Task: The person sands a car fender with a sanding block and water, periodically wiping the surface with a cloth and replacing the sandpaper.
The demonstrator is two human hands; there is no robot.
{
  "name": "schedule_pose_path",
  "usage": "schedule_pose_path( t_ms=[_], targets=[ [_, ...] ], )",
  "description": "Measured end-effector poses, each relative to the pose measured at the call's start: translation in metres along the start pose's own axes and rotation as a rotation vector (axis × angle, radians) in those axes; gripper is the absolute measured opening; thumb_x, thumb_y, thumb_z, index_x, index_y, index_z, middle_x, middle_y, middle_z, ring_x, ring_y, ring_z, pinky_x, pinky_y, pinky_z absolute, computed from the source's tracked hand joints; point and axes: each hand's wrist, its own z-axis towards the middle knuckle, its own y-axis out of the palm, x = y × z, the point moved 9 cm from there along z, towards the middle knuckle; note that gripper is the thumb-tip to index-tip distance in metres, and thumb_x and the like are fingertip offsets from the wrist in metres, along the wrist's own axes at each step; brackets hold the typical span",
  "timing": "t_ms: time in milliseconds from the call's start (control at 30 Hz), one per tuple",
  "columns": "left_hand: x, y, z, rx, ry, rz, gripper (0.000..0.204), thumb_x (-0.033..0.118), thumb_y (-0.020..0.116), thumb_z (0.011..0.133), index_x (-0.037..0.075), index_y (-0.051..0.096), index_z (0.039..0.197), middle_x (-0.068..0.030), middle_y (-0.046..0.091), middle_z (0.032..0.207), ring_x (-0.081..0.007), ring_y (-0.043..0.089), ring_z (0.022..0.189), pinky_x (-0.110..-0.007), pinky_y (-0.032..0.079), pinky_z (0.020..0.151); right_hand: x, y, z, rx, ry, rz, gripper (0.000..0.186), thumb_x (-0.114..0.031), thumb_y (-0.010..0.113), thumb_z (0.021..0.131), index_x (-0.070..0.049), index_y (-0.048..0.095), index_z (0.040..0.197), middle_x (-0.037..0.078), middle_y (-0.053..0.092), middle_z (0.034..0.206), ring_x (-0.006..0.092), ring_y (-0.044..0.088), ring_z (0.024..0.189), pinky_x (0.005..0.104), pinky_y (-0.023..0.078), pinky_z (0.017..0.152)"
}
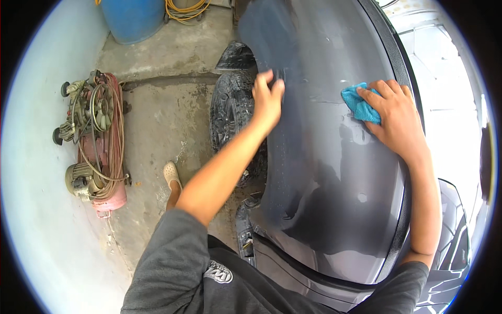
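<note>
A dark grey car fender (pixel 324 172), glossy and wet with droplets and smears, curves away in front of me. On its upper right part, my right hand (pixel 395 112) presses a crumpled blue cloth (pixel 362 104) to the paint, fingers bent over it. My left hand (pixel 269 102) is at the fender's left edge, above the wheel arch. Its thumb and forefinger are apart with nothing visible between them; the other fingers are curled and slightly blurred. Below that hand is a dark, wet tyre (pixel 227 112), partly covered by my left forearm.
Against the pale wall at left stands a red air compressor (pixel 107 191) wrapped in hose. A blue barrel (pixel 130 21) and a coiled yellow hose (pixel 185 10) are at the far end. My beige clog (pixel 171 172) is on the wet concrete floor (pixel 157 115).
</note>
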Motion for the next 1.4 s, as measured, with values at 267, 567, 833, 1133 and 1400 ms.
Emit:
schedule_pose_path(
  t_ms=[267, 567, 833, 1133, 1400],
  targets=[
    [0.005, -0.007, -0.239, -0.169, 0.121, 0.083, 0.049, 0.01, 0.06, 0.103, -0.001, 0.043, 0.148, -0.0252, 0.042, 0.151, -0.04, 0.046, 0.136, -0.05, 0.038, 0.117, 0.019, 0.022, -0.001, -0.032, 0.044, 0.183, 0.038, -0.016, 0.087, 0.079, -0.012, 0.076, 0.115, 0.002, 0.07, 0.119, 0.0237, 0.062, 0.115, 0.0405, 0.046, 0.103],
    [0.004, 0.005, -0.172, -0.113, 0.032, -0.069, 0.047, 0.016, 0.063, 0.104, -0.004, 0.048, 0.142, -0.0259, 0.047, 0.146, -0.0411, 0.049, 0.134, -0.05, 0.041, 0.115, 0.024, 0.03, -0.005, -0.044, 0.078, 0.174, 0.038, -0.017, 0.085, 0.081, -0.011, 0.076, 0.117, 0.003, 0.07, 0.121, 0.0253, 0.062, 0.116, 0.0411, 0.046, 0.107],
    [-0.016, -0.005, -0.109, -0.071, -0.076, -0.04, 0.056, 0.029, 0.061, 0.108, -0.004, 0.04, 0.148, -0.0239, 0.048, 0.147, -0.034, 0.046, 0.139, -0.045, 0.036, 0.12, 0.016, 0.024, 0.003, -0.01, 0.041, 0.171, 0.038, -0.016, 0.083, 0.08, -0.01, 0.075, 0.117, 0.004, 0.07, 0.12, 0.026, 0.063, 0.117, 0.0406, 0.046, 0.107],
    [-0.008, -0.028, -0.306, -0.2, -0.002, 0.133, 0.055, 0.014, 0.064, 0.104, -0.002, 0.041, 0.151, -0.0252, 0.038, 0.157, -0.0386, 0.043, 0.142, -0.05, 0.036, 0.12, 0.02, 0.031, 0.002, -0.01, 0.061, 0.163, 0.037, -0.016, 0.082, 0.081, -0.01, 0.076, 0.117, 0.003, 0.07, 0.118, 0.0256, 0.063, 0.115, 0.0398, 0.046, 0.107],
    [-0.014, -0.015, -0.06, -0.033, 0.03, 0.051, 0.047, 0.02, 0.063, 0.105, -0.001, 0.048, 0.144, -0.0244, 0.055, 0.139, -0.0392, 0.051, 0.129, -0.051, 0.039, 0.114, 0.008, 0.025, 0.012, 0.034, 0.001, 0.155, 0.038, -0.015, 0.083, 0.079, -0.009, 0.075, 0.116, 0.004, 0.069, 0.119, 0.0256, 0.063, 0.114, 0.0397, 0.047, 0.105]
  ],
)
